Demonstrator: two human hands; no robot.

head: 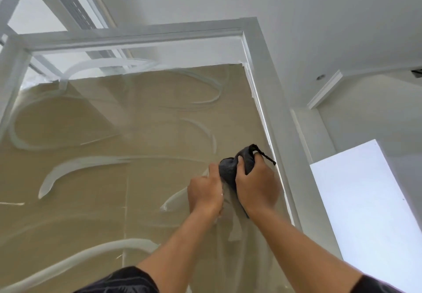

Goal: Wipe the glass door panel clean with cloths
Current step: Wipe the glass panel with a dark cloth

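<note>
The right hand (255, 190) grips a dark cloth (230, 167) bunched against the glass (114, 178), near the white frame (280, 144); its fingers (241, 163) curl over the cloth's upper part. The left hand (204, 193) sits just beside it, fingers bent at the cloth's left edge, though whether they hold it cannot be told

The clear glass door panel (91, 190), set in a white painted frame (267, 101), bears long curved white streaks (75, 163) across its left and middle. Near its right edge, a crumpled dark grey cloth (230, 169) presses against the glass, gripped by the right hand (255, 187).
</note>
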